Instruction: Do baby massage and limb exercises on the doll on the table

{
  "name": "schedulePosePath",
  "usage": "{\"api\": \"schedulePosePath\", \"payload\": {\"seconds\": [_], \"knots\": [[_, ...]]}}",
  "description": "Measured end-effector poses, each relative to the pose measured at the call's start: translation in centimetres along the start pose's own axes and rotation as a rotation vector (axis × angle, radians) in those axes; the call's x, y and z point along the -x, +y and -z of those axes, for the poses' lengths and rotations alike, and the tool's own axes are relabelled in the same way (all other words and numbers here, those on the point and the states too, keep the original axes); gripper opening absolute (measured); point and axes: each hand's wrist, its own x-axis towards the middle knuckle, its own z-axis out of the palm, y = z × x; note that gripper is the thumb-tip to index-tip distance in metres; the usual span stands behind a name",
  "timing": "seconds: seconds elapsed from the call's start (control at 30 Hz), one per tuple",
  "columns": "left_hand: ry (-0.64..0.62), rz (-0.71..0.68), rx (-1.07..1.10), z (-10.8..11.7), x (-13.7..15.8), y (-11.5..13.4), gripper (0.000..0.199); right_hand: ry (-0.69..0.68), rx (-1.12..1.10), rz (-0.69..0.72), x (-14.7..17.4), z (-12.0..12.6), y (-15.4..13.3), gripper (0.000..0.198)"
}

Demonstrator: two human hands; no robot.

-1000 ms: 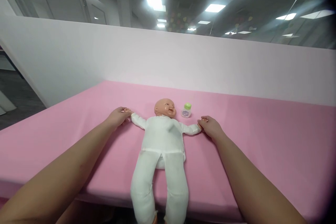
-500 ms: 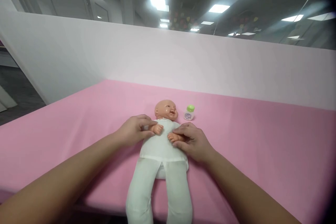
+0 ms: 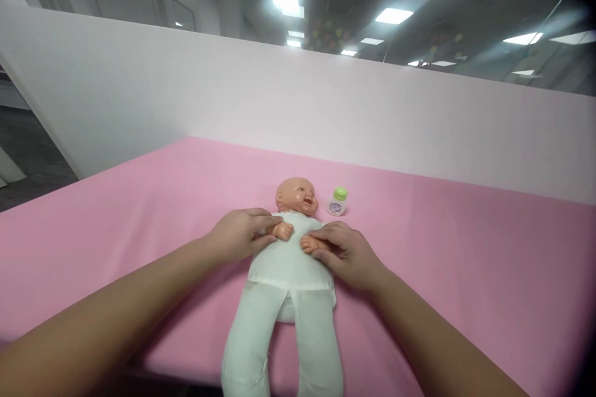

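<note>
A baby doll [image 3: 291, 260] in a white top and white leggings lies on its back, head away from me and face turned right. My left hand [image 3: 243, 232] is closed around the doll's arm on the left, with the small plastic hand showing past my fingertips. On the other side, my right hand [image 3: 347, 253] grips the doll's other arm between thumb and fingers. Both doll hands rest over its chest, a little apart. Just right of the doll's head stands a small bottle [image 3: 338, 201] with a green cap and a printed label.
Pink cloth [image 3: 442, 260] covers the table under the doll. A low white partition [image 3: 298, 99] runs along the back and left side. Past it are doors at the left, ceiling lights and what looks like glass.
The view has shifted slightly. Both hands keep their hold on the doll's arms, with hardly any movement. The doll and the bottle stay in place.
</note>
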Motion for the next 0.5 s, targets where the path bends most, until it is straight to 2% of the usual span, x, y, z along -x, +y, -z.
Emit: {"api": "schedulePosePath", "payload": {"seconds": [0.17,0.23,0.3,0.37,0.43,0.5], "knots": [[0.193,0.315,0.103,0.8,0.1,-1.2,0.057,0.354,-0.226,-0.335,-0.2,0.9,3.1,0.045],[0.277,0.46,0.16,1.3,0.2,-2.4,0.057,0.485,-0.246,-0.418,-0.2,1.7,4.9,0.053],[0.356,0.603,0.169,1.7,0.3,-4.1,0.057,0.556,-0.246,-0.528,-0.1,2.6,6.8,0.058],[0.393,0.742,0.156,1.8,0.5,-6.1,0.059,0.546,-0.191,-0.676,0.2,3.4,8.5,0.058],[0.363,0.835,0.14,1.7,0.7,-7.9,0.065,0.475,-0.069,-0.788,0.6,3.9,9.9,0.054],[0.297,0.876,0.114,1.3,0.8,-9.3,0.069,0.389,0.072,-0.831,0.9,4.2,10.7,0.053]]}}
